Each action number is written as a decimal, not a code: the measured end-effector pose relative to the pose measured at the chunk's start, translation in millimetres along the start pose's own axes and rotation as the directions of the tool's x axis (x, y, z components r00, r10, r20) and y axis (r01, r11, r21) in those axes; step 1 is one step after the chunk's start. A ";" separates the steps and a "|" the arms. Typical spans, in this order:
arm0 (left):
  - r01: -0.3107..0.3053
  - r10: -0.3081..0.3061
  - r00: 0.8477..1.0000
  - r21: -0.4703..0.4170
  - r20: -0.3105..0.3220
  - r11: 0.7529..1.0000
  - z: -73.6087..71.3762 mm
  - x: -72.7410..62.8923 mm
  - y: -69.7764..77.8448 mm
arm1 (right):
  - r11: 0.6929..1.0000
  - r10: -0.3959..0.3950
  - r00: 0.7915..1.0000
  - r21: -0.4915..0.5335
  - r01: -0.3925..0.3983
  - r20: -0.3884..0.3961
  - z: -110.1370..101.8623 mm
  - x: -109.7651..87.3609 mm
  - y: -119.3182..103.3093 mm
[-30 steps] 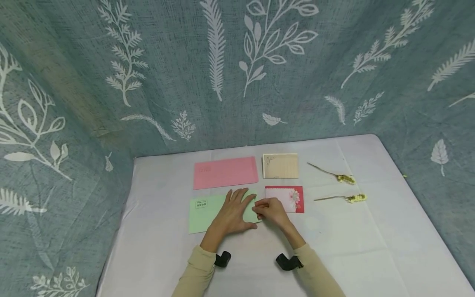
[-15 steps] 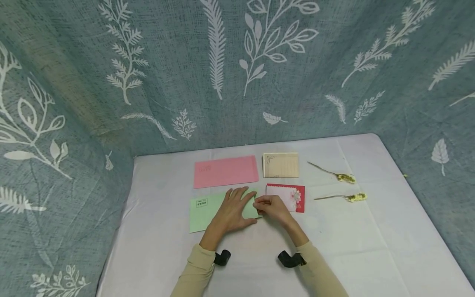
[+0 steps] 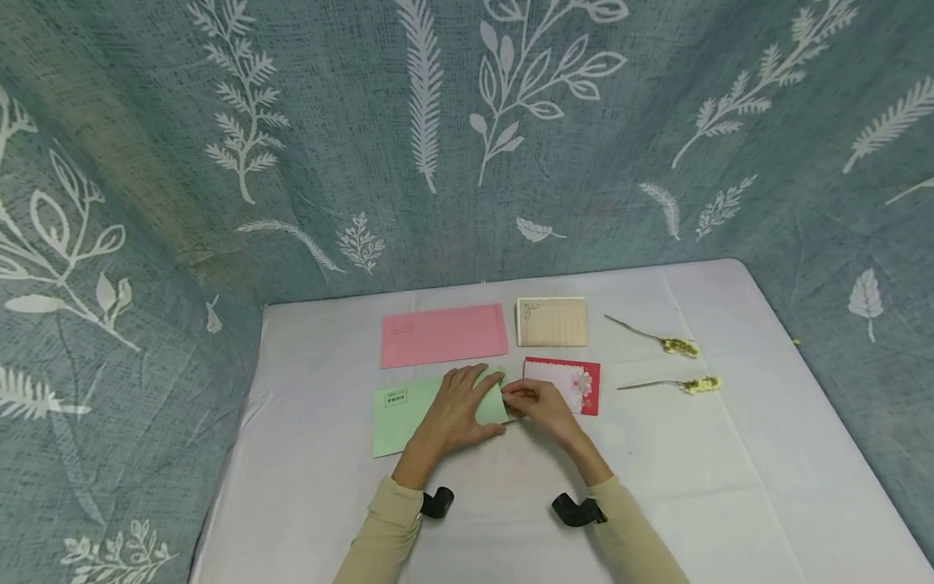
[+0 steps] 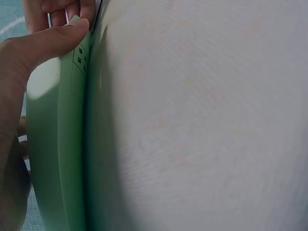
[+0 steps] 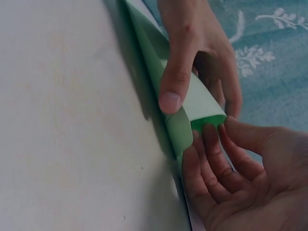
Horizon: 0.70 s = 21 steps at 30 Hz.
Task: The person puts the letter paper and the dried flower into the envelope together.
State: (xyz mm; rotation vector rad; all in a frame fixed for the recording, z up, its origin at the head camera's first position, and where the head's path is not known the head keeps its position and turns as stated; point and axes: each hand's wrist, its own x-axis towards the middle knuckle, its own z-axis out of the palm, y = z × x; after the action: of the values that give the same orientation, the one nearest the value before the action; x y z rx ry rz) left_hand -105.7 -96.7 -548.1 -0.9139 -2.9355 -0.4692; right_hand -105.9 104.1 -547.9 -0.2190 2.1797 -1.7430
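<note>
In the head view a green envelope (image 3: 409, 418) lies flat across the left part of the table, its right end raised. My left hand (image 3: 457, 414) spans that end, thumb along the near edge and fingers toward the far edge. The right wrist view shows the envelope (image 5: 199, 103) bowed up between them, its mouth gaping. My right hand (image 3: 545, 410) pinches the upper lip of the mouth between thumb and fingers. Several right fingertips (image 5: 209, 134) reach under that lip; their tips are partly hidden. Beside my right hand lies a red-edged card (image 3: 590, 393) with a flower print.
A pink envelope (image 3: 443, 336) lies behind the green one. To its right is a stack of beige lined notepaper (image 3: 552, 322). Two dried yellow flower stems, one upper (image 3: 680, 347) and one lower (image 3: 702, 385), lie farther right on the white-covered table (image 3: 730, 487).
My right hand has shifted slightly right and away from the left hand, drawing out the envelope's end so a dark gap shows at its mouth. My left hand has stayed almost in place.
</note>
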 end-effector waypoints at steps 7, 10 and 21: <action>0.008 -0.008 1.000 -0.008 -0.008 1.000 0.2 1.4 -0.1 | 0.998 0.031 0.997 0.063 -0.026 -0.077 -13.1 -3.1 6.4; 0.005 -0.005 1.000 -0.008 -0.016 1.000 0.6 1.8 0.1 | 0.998 0.048 0.991 0.055 -0.041 -0.128 -22.4 -5.6 5.7; 0.010 -0.010 1.000 -0.022 -0.012 1.000 2.0 1.4 -0.3 | 0.993 0.103 0.922 -0.015 -0.117 -0.374 -60.4 -20.4 6.3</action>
State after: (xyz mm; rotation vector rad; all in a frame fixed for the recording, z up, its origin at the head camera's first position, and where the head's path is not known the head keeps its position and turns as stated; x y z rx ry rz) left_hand -106.9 -95.6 -549.9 -0.8957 -2.9311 -0.5073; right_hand -107.8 167.5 -539.1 0.2453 2.4295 -1.7986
